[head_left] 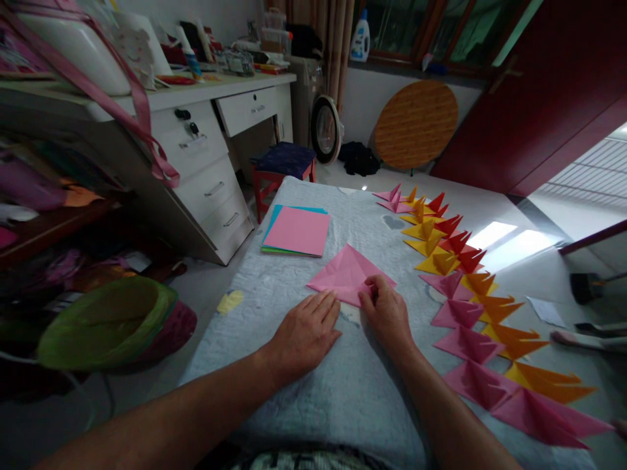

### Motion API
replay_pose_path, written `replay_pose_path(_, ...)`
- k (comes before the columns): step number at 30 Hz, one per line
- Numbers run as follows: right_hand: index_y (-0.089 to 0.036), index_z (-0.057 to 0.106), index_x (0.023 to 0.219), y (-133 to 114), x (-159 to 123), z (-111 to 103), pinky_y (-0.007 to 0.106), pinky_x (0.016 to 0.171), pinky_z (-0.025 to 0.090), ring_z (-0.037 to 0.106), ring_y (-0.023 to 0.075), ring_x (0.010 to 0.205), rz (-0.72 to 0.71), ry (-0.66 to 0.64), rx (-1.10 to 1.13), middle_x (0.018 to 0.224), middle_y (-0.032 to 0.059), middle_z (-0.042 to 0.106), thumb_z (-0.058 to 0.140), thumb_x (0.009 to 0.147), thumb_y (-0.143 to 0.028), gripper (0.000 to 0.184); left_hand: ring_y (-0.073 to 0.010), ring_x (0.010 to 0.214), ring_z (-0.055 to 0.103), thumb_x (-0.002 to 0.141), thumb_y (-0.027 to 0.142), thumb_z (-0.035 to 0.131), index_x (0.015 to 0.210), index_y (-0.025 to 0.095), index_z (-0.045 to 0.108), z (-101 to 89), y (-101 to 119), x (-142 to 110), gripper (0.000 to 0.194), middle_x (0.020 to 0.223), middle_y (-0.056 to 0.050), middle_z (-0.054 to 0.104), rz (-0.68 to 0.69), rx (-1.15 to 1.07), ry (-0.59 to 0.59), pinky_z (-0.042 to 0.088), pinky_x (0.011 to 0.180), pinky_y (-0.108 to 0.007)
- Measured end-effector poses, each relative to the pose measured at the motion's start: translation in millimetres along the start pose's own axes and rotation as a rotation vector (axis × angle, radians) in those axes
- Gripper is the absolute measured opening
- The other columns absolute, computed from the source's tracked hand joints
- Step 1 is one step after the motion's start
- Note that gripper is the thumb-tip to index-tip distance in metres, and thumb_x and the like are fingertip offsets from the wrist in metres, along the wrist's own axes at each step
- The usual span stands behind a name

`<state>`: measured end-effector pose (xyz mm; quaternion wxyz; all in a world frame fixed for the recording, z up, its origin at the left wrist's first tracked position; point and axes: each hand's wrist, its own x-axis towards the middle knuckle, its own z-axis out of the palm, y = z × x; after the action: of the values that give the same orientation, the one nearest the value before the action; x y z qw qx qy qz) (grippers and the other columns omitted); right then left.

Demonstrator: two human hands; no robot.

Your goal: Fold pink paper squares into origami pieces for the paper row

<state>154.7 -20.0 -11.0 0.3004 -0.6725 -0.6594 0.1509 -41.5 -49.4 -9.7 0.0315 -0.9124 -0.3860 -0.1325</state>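
A pink sheet of origami paper (pixel 349 267), folded into a triangle-like shape with crease lines, lies on the cloth-covered table (pixel 313 405). My left hand (pixel 306 333) rests flat, its fingertips on the paper's lower left edge. With thumb and fingers pinched together, my right hand (pixel 385 310) grips the paper's lower right edge. Beyond the paper, to the left, sits a stack of square coloured sheets (pixel 298 230), pink on top with blue and green showing beneath.
Rows of folded paper cranes (pixel 460 313) in pink, yellow, orange and red line the table's right side. A stool (pixel 284 160) stands past the far edge. To the left are a white desk (pixel 206 156) and a green-lined bin (pixel 108 323).
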Motion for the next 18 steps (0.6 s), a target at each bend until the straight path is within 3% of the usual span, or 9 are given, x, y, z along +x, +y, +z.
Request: replay_pose_path(18, -0.019, 0.060, 0.096, -0.8, -0.1, -1.2, 0.030, 0.063, 0.039, 0.058, 0.0200, 0.064, 0.034, -0.013, 0.035, 0.074, 0.0048, 0.064, 0.046, 0.084, -0.034, 0.024, -0.0327, 0.136, 0.051, 0.095, 0.036, 0.054, 0.136, 0.004, 0.052, 0.3, 1.8, -2.6, 0.052, 0.143, -0.023, 0.055, -0.064, -0.052, -0.042, 0.045, 0.110, -0.044)
